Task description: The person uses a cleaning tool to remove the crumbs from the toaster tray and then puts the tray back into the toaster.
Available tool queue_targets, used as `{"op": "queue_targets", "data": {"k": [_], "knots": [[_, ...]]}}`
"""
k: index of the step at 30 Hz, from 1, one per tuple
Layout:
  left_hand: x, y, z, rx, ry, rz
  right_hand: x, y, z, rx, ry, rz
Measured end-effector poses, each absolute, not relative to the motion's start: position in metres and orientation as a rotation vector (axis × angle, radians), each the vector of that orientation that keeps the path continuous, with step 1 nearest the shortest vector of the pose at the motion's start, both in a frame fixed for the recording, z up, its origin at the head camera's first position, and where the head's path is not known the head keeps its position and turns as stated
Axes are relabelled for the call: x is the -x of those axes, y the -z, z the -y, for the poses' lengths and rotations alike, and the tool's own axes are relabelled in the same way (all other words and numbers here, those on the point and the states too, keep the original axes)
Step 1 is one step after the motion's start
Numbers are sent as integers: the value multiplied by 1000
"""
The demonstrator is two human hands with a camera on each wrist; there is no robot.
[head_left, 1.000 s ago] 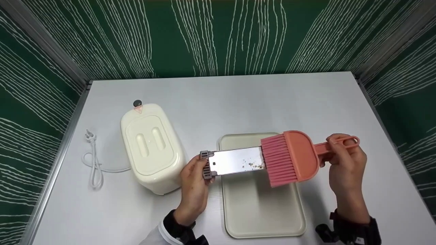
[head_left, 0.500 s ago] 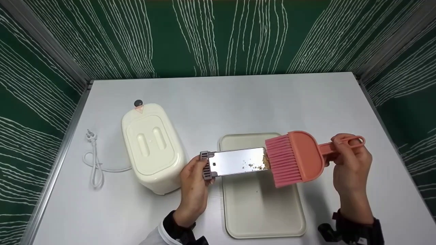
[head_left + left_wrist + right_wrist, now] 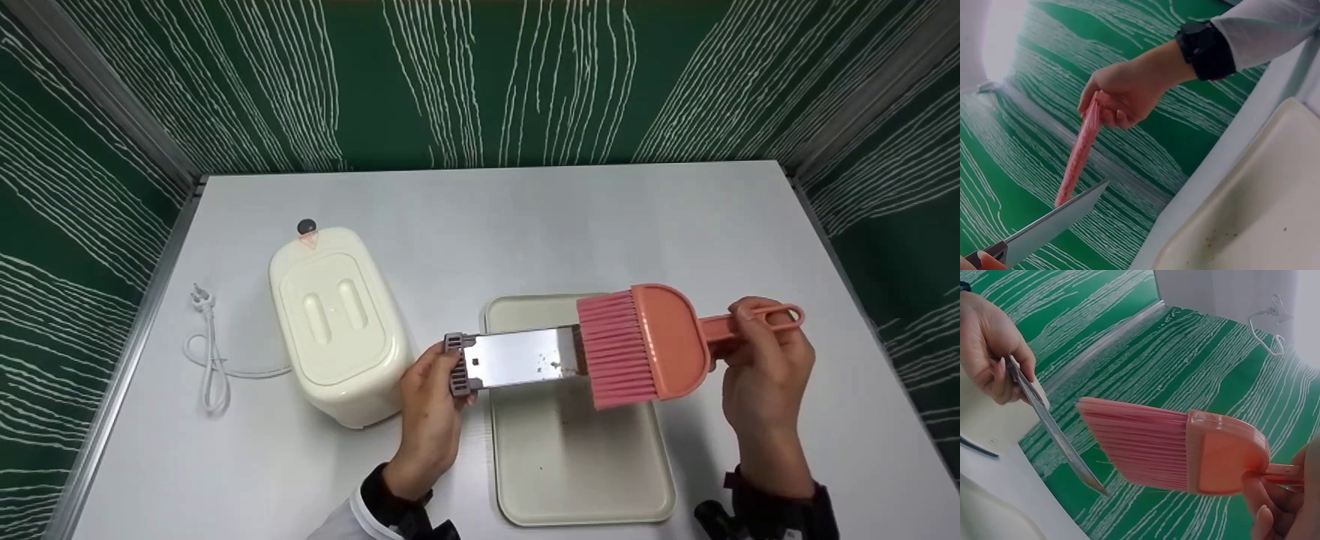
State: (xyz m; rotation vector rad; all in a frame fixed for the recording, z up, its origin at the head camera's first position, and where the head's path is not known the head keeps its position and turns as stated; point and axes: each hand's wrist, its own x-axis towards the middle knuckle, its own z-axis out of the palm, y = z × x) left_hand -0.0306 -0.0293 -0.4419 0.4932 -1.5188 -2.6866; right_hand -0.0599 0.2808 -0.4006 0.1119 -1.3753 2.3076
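My left hand [image 3: 431, 420] pinches the grey slotted end of a shiny metal crumb tray [image 3: 517, 355], which is held above a beige serving tray [image 3: 581, 480]. Brown crumbs [image 3: 553, 367] lie toward the crumb tray's far end. In my right hand [image 3: 769, 382] is the handle of a coral brush [image 3: 675, 341]. Its pink bristles [image 3: 616, 351] overlap the crumb tray's end in the head view and hide it. The left wrist view shows the bristles at the upper side of the crumb tray [image 3: 1055, 222], and small crumbs [image 3: 1219, 239] on the serving tray.
A cream toaster [image 3: 337, 315] with a closed lid stands left of my left hand. Its white cord and plug [image 3: 202, 300] lie on the white table [image 3: 525, 225] farther left. Green walls with white streaks [image 3: 480, 90] surround the table's back and sides.
The brush moves right off the crumb tray's end, uncovering crumbs there, then back left over it. A few dark specks now show on the serving tray. The left hand stays nearly still.
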Motion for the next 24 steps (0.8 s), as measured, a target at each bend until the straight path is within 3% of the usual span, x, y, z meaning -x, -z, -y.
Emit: {"op": "queue_targets", "data": {"k": [15,24], "knots": [[29,443,28,-421,2743,1539,42,409,-234,-354,-2398,1669],[28,445,27,-385,2756,1561,35,413,-216,-334,-2378,1806]]}}
